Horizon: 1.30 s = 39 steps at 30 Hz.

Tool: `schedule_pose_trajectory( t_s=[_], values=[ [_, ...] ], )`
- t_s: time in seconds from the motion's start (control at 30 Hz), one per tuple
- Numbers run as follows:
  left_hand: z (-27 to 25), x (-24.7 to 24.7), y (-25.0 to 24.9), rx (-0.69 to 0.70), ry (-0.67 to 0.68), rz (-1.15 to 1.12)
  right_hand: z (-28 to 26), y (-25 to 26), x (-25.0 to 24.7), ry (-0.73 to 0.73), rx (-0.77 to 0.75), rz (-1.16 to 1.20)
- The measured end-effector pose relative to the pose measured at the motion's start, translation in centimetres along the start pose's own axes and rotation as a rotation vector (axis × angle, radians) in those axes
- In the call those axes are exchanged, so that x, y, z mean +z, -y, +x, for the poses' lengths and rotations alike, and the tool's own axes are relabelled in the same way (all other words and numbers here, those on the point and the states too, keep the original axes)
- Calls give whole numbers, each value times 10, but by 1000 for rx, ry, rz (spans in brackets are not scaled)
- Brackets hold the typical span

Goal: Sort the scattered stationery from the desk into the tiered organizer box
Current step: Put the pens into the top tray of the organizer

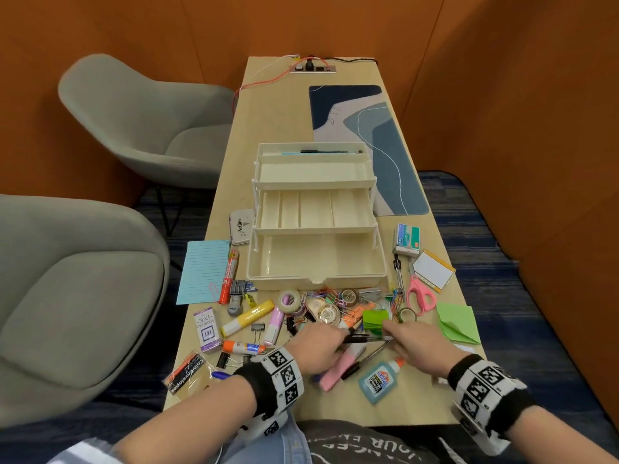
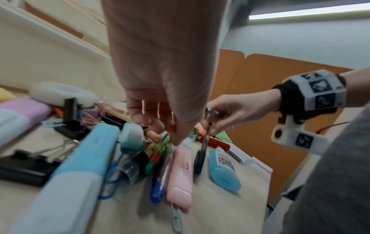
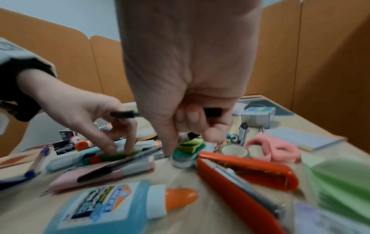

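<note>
Head view: tiered organizer box [image 1: 315, 226] open at centre of tabletop [image 1: 268, 105], three cream tiers stepped toward the near side. Far top tier holds a few long thin items, pens by the look of them; middle and lower tiers show nothing inside. Judged barely started.

Stationery pile [image 1: 328, 309] just near of the box, almost all unsorted: tape rolls, paper clips, binder clips, highlighters, green sticky notes. Left of the box: blue notepad [image 1: 204, 272], red marker, stamp pad. Right of the box: staple box, pink scissors [image 1: 420, 294], green paper.

Left hand [image 1: 318, 346] low over the pile, fingertips [image 3: 112, 150] pressing on a green pen among the markers; a black pen [image 3: 124, 114] pinched higher up between thumb and finger. Right hand [image 1: 412, 343] curled round another dark pen [image 3: 212, 112], grip closed on it; in the left wrist view a dark pen hangs down from that hand.

Near side: blue glue bottle [image 3: 112, 204], pink highlighter [image 2: 180, 177], orange stapler [image 3: 246, 172], all lying flat close to the hands.

Obstacles, judged: pens crossed and overlapping, clips tangled among them, so lifting one likely drags others. Box's near wall stands directly behind the pile; items must go up and over it. Wrist views blurred; small items hard to tell apart.
</note>
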<state>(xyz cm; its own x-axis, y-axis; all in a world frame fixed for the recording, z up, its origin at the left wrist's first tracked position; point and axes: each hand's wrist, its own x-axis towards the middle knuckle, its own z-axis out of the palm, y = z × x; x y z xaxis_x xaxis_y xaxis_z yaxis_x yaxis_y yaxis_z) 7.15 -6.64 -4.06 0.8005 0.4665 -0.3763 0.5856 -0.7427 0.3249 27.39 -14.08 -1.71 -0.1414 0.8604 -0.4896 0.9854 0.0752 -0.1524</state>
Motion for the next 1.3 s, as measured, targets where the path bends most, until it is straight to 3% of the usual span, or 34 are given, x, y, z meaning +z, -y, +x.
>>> schedule_pose_trajectory(
  t_s=[0.33,0.5,0.63,0.8,0.93,1.07,1.17,1.3],
  values=[
    [13,-4,-25,-52,73,258,-42,-37,-1,-49,207,178],
    [13,-3,-30,-78,123,236,-43,-29,12,-206,292,444],
    [-2,-16,-18,-15,-1,51,-33,-17,3,-376,320,705],
    [-29,-48,3,4,-221,-211,-4,-1,-67,-544,247,845],
    [-39,-82,24,-51,-309,-392,44,-8,-136,-639,164,740],
    [-48,-118,49,-111,-480,-563,108,-18,-198,-599,115,512],
    [-52,-143,75,-170,-616,-555,153,-22,-231,-546,106,317],
    [-52,-172,111,-164,-688,-424,204,-23,-255,-492,78,41]
  ],
)
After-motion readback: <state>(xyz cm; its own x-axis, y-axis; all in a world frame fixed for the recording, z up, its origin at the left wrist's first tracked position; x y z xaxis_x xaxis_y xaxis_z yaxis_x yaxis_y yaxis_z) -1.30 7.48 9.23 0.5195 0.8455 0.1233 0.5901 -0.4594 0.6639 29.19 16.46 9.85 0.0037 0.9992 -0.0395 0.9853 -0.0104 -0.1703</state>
